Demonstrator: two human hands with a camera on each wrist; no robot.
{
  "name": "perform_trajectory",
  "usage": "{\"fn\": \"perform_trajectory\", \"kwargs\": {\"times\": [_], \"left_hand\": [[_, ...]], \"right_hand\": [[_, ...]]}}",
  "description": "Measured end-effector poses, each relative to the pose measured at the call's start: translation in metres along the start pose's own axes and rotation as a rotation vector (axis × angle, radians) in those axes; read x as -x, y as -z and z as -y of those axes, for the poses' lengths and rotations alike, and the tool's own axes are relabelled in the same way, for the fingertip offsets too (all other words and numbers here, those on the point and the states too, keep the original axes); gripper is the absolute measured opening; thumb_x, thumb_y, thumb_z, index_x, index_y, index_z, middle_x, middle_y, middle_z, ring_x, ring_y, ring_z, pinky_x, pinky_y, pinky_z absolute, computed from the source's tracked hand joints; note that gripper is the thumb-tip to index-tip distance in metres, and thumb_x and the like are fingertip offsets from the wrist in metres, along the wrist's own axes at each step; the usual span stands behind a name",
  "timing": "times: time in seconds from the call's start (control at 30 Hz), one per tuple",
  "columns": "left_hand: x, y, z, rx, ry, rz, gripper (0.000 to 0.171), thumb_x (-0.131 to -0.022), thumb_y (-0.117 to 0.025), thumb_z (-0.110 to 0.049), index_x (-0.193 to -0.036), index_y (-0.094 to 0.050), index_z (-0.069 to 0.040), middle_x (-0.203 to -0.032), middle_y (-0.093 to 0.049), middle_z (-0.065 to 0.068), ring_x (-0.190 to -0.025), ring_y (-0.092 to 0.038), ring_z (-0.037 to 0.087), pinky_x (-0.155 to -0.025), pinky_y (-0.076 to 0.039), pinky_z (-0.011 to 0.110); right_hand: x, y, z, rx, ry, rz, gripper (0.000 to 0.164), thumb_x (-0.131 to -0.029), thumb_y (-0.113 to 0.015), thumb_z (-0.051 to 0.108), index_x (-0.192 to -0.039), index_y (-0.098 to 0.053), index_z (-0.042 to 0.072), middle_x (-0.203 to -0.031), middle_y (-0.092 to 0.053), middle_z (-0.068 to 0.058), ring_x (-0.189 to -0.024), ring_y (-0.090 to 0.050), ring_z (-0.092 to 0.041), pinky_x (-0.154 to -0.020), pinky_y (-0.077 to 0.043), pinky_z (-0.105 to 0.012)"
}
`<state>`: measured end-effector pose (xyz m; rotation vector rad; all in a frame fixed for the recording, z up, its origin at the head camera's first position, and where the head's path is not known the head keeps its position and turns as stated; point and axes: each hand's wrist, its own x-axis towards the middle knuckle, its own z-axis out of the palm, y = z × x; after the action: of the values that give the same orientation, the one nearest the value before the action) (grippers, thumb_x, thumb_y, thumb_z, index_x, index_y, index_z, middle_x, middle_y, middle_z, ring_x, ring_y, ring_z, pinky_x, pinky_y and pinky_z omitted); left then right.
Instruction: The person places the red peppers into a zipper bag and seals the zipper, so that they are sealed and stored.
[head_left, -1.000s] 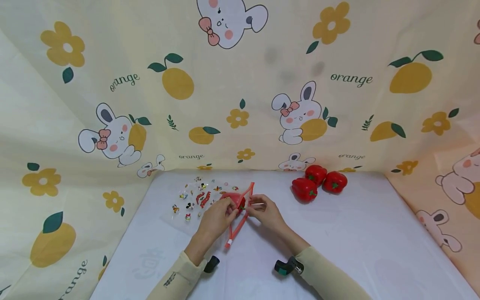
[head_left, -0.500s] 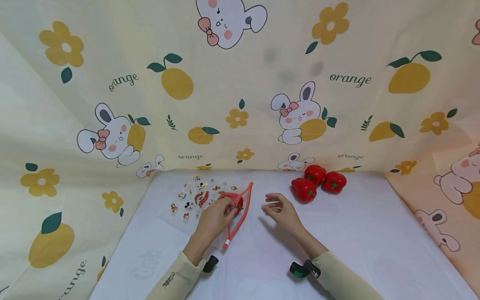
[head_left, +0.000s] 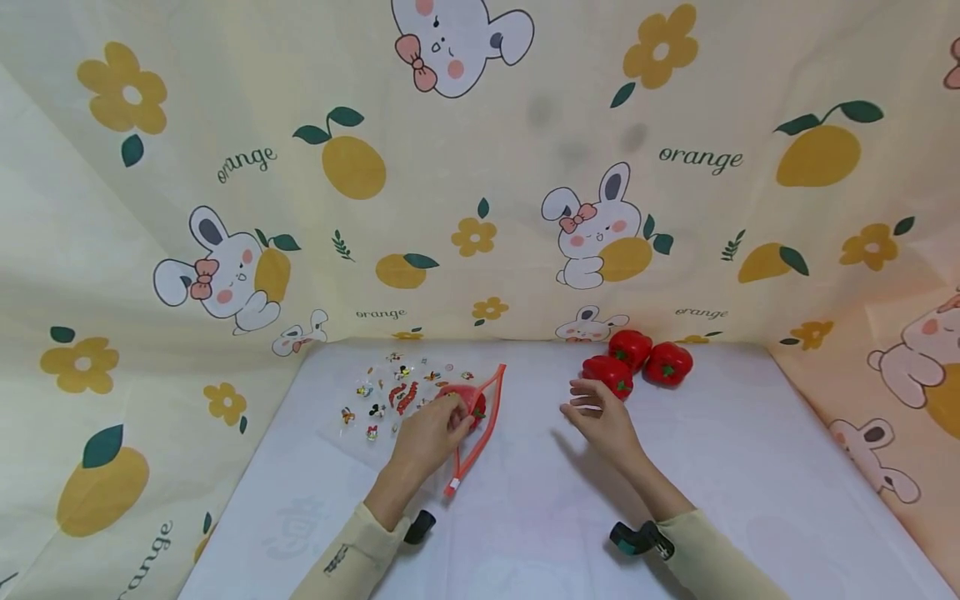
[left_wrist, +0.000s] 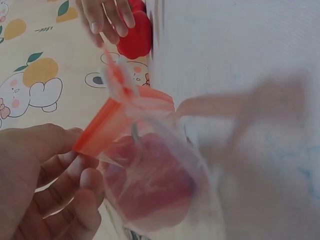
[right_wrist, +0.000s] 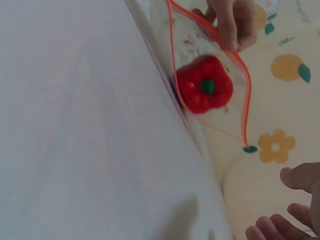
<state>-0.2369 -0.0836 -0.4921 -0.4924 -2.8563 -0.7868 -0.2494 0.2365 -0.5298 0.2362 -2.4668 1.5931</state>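
A clear zip bag (head_left: 405,398) printed with small cartoon figures lies at the table's middle left, its orange-red zip rim (right_wrist: 246,90) spread apart. Inside the bag sits one red bell pepper (right_wrist: 217,97) with a green stem, blurred through the plastic in the left wrist view. My left hand (head_left: 431,433) pinches the rim between thumb and fingers. Away from the bag, my right hand (head_left: 609,425) hovers over the table with loosely bent fingers and holds nothing. Just beyond it is a red bell pepper (head_left: 603,371), partly covered by the fingers in the head view.
Two more red bell peppers, one at the back (head_left: 632,348) and one to the right (head_left: 669,364), stand close to that pepper. A patterned cloth (head_left: 480,275) rises behind the white table (head_left: 510,525) and along its sides.
My right hand has let go of the bag's rim and moved right toward the loose bell peppers. My left hand has stayed at the rim, and the bag has barely shifted.
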Motion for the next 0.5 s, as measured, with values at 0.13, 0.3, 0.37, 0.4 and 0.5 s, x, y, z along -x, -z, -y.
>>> {"fn": "perform_trajectory", "kwargs": {"times": [0.13, 0.3, 0.37, 0.4, 0.5], "left_hand": [[0.000, 0.000, 0.000, 0.001, 0.008, 0.008, 0.015, -0.099, -0.079, -0.025, -0.095, -0.066, -0.021, -0.079, -0.056, -0.011, -0.069, -0.052, 0.007, -0.060, -0.045, 0.022], [0.000, 0.001, 0.000, -0.003, 0.001, -0.002, 0.014, -0.099, -0.079, -0.025, -0.095, -0.066, -0.020, -0.079, -0.056, -0.011, -0.068, -0.052, 0.007, -0.059, -0.044, 0.021], [0.000, 0.001, 0.000, -0.008, -0.002, -0.005, 0.014, -0.099, -0.080, -0.025, -0.095, -0.066, -0.020, -0.079, -0.056, -0.011, -0.068, -0.051, 0.006, -0.059, -0.044, 0.021], [0.000, 0.001, 0.000, -0.010, -0.004, -0.007, 0.014, -0.099, -0.079, -0.025, -0.095, -0.067, -0.020, -0.079, -0.056, -0.011, -0.068, -0.051, 0.006, -0.059, -0.044, 0.021], [-0.001, 0.000, 0.001, -0.012, -0.005, -0.012, 0.014, -0.099, -0.079, -0.025, -0.095, -0.067, -0.020, -0.079, -0.056, -0.011, -0.068, -0.051, 0.006, -0.059, -0.044, 0.021]], "right_hand": [[0.001, 0.013, -0.002, 0.050, -0.024, -0.029, 0.053, -0.096, -0.083, 0.015, -0.142, -0.059, 0.001, -0.135, -0.066, -0.023, -0.116, -0.068, -0.036, -0.094, -0.057, -0.023], [0.000, 0.028, -0.004, 0.120, -0.025, -0.075, 0.053, -0.097, -0.082, 0.016, -0.141, -0.058, 0.001, -0.133, -0.066, -0.023, -0.116, -0.067, -0.036, -0.094, -0.057, -0.024], [-0.001, 0.034, -0.006, 0.152, -0.008, -0.102, 0.053, -0.097, -0.082, 0.016, -0.141, -0.058, 0.001, -0.134, -0.066, -0.022, -0.116, -0.067, -0.037, -0.096, -0.059, -0.033], [-0.002, 0.036, -0.006, 0.163, 0.001, -0.115, 0.053, -0.096, -0.083, 0.015, -0.140, -0.058, 0.000, -0.134, -0.066, -0.022, -0.116, -0.067, -0.037, -0.097, -0.059, -0.037], [-0.004, 0.044, -0.007, 0.189, 0.010, -0.147, 0.053, -0.096, -0.083, 0.016, -0.140, -0.058, 0.000, -0.135, -0.066, -0.021, -0.117, -0.066, -0.037, -0.097, -0.059, -0.038]]}}
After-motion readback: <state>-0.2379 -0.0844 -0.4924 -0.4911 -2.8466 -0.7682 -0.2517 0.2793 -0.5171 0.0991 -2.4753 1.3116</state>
